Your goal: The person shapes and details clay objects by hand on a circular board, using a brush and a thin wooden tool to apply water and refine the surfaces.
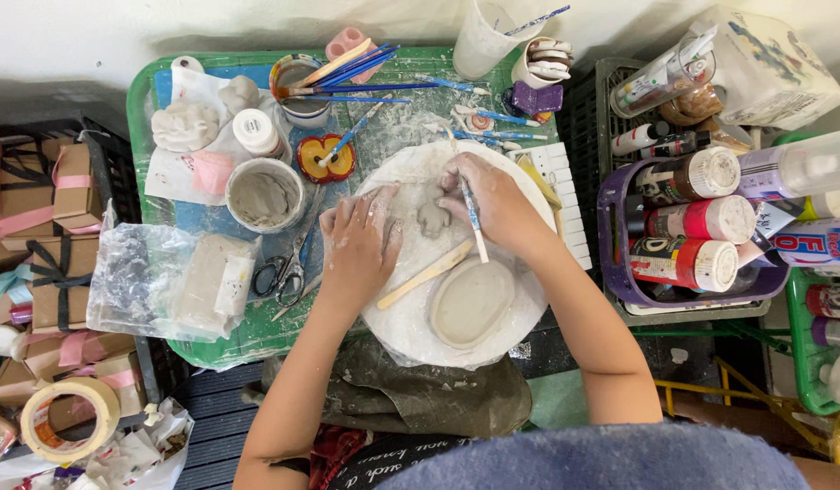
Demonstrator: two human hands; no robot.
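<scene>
1. Centrally, a small grey clay piece (pixel 432 219) with lobed edges lies flat on the round white work board (pixel 529 299), toward the board's upper middle; it is too compact to give a clear long axis.
2. The right hand (pixel 497 204) rests at the clay piece's right edge, fingers curled closed around a thin blue-handled tool (pixel 472 216); the tool runs nearly upright in the view, its upper end leaning slightly left and its pale lower end pointing back toward the person.
3. The left hand (pixel 358 245) lies palm down on the board just left of the clay piece, fingers loosely spread and holding nothing; whether the fingertips touch the clay cannot be told.
4. A wooden modelling stick (pixel 426 273) lies on the board below both hands, its long axis slanting from lower left to upper right.
5. An oval clay dish (pixel 472 302) sits on the board near the person, just beside the stick's upper end.
6. Scissors (pixel 287 269) lie on the green table (pixel 143 91) left of the board.
7. A tub of grey slip (pixel 265 194) stands above the scissors, and a wrapped clay block (pixel 210 281) lies in a clear bag at far left.
8. Paint bottles (pixel 701 218) fill a purple basket (pixel 612 263) at right.
</scene>
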